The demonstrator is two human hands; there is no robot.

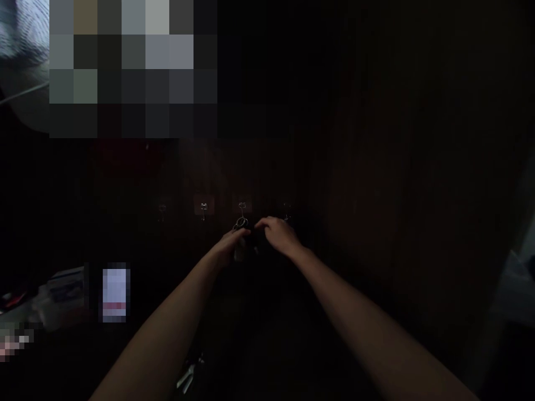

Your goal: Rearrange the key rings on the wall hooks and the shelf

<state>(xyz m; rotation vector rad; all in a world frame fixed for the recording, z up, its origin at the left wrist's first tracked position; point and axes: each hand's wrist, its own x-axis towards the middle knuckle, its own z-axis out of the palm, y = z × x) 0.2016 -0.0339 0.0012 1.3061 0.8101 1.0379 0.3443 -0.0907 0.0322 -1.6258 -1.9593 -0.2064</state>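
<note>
A bunch of keys (239, 252) on a metal ring (242, 222) hangs from a small metal hook (242, 205) on a dark surface. My left hand (231, 240) is closed at the bunch, just under the ring. To its right, my right hand (279, 231) reaches in with bent fingers apart, pointing toward the keys. A small gap seems to separate its fingertips from the ring. The dark hides the undersides of both hands and most of the bunch.
More hooks sit in the same row: one (203, 209) to the left, a fainter one (162, 209) beyond it, and another (286, 211) behind my right hand. Metal keys (188, 380) lie low, beside my left forearm. Plastic packaging (64, 295) is at the left. The scene is very dark.
</note>
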